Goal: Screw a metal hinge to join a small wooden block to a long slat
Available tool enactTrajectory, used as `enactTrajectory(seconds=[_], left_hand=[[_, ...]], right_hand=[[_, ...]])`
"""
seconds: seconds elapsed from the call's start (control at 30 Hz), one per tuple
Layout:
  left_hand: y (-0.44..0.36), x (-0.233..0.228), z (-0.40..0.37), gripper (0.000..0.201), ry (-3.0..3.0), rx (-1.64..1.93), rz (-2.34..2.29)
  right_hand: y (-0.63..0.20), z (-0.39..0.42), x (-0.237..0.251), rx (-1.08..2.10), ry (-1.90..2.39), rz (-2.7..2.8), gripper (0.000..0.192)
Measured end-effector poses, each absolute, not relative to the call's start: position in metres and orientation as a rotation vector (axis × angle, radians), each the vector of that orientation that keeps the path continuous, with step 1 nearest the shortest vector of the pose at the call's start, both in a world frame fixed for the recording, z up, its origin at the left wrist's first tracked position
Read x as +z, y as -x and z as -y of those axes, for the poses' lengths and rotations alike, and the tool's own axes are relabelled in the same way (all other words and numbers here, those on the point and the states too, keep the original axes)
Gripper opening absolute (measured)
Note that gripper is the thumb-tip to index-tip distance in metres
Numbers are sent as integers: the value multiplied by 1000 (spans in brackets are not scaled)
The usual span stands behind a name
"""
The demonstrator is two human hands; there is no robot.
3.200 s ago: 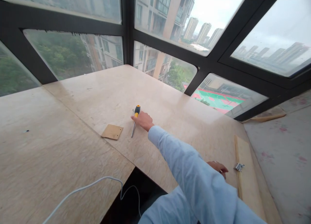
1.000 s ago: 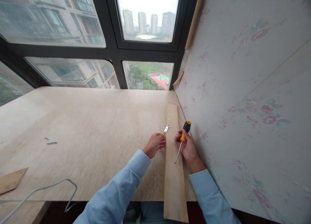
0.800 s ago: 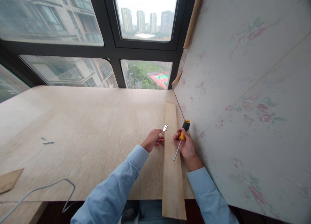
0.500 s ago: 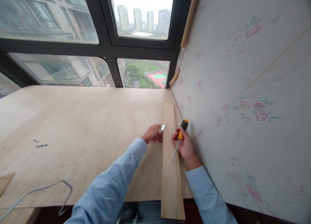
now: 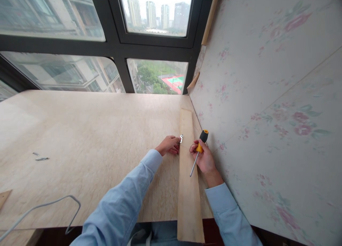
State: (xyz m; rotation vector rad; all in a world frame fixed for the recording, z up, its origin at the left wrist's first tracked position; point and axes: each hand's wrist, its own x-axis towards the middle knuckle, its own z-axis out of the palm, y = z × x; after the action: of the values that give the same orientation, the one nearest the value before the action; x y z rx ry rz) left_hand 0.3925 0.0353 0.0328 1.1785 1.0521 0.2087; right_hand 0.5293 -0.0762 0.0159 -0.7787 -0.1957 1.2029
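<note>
A long wooden board (image 5: 189, 189) lies lengthwise on the stone-patterned surface, its near end sticking out past the front edge. At its left edge, my left hand (image 5: 170, 145) is closed on a small shiny metal hinge (image 5: 181, 139), with the thumb on it. Across the board, my right hand (image 5: 204, 157) grips a screwdriver (image 5: 201, 146) with a yellow and black handle. Its metal shaft points down toward me over the board, the tip resting on nothing that I can make out.
Small metal pieces (image 5: 42, 159) lie on the stone-patterned surface (image 5: 93, 132) at the left. A grey cable (image 5: 50, 203) curls near the front left edge, by a wooden piece (image 5: 4, 197). A floral-papered wall (image 5: 267, 96) rises close on the right; windows stand behind.
My left thumb has moved onto the hinge, which is now tilted more upright at the board's edge. My right hand keeps the screwdriver almost still. The view has shifted slightly.
</note>
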Motion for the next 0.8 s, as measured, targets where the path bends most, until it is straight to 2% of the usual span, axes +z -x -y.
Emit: enactTrajectory(seconds=[0.27,0.8], left_hand=[[-395,26,-32,21,-1241,251,-1107],[-404,9,-29,29,-1448,286,-1299]], right_hand=[[-530,77,17,1220,774,160,23],[-528,76,22,1195,823,177,23]])
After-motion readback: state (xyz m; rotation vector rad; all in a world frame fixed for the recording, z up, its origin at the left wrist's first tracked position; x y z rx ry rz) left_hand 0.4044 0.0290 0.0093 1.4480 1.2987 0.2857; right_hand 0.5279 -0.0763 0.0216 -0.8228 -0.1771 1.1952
